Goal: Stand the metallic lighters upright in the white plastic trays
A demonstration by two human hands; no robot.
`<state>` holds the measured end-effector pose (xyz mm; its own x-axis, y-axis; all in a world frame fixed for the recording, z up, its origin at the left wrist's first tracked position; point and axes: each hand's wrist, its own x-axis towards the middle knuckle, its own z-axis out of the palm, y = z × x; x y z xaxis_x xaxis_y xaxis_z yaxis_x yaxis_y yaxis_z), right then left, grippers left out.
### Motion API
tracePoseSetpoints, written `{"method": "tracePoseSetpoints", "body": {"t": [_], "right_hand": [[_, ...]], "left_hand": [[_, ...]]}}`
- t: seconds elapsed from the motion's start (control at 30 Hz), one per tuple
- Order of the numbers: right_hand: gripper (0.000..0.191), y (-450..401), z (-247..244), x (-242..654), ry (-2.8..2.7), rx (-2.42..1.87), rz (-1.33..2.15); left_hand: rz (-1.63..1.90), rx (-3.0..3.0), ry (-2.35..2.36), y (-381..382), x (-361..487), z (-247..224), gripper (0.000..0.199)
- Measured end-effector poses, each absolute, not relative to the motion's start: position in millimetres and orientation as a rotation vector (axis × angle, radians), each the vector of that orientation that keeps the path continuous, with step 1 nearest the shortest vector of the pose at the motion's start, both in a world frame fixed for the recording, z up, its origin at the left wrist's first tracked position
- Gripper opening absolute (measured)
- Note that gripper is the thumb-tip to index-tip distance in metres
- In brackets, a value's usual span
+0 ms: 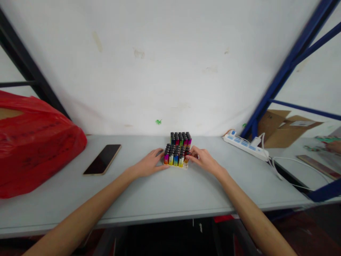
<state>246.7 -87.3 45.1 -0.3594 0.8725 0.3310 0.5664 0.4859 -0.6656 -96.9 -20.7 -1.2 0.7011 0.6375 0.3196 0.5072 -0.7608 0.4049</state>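
Note:
Several colourful lighters with black tops stand upright in rows in a front tray (173, 166) on the grey table. Right behind them stands a second block of lighters (181, 139). My left hand (152, 163) is at the tray's left side, fingers apart, with the thumb along the front left corner. At the tray's right end, my right hand (203, 159) pinches a red lighter (187, 157) at the front right corner; its lower part is among the others.
A phone (102, 159) lies on the table (149, 192) to the left, beside a big red bag (39, 142). At right are a white power strip (246, 147) with cables, a blue frame and a cardboard box (282, 128). Another person's hand (334, 146) shows at the far right.

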Motion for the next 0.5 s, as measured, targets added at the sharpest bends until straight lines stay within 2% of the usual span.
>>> {"method": "tracePoseSetpoints", "body": {"t": [0.13, 0.37, 0.5], "right_hand": [[0.039, -82, 38, 246, -2.137, -1.318, 0.498], [0.053, -92, 48, 246, -2.237, -1.379, 0.595], [0.051, -95, 53, 240, -2.339, -1.457, 0.518]], "left_hand": [[0.621, 2.626, 0.921, -22, -97, 1, 0.081], [0.656, 2.576, 1.032, -22, -90, -4, 0.089], [0.612, 2.663, 1.001, -19, -79, -3, 0.087]]}}
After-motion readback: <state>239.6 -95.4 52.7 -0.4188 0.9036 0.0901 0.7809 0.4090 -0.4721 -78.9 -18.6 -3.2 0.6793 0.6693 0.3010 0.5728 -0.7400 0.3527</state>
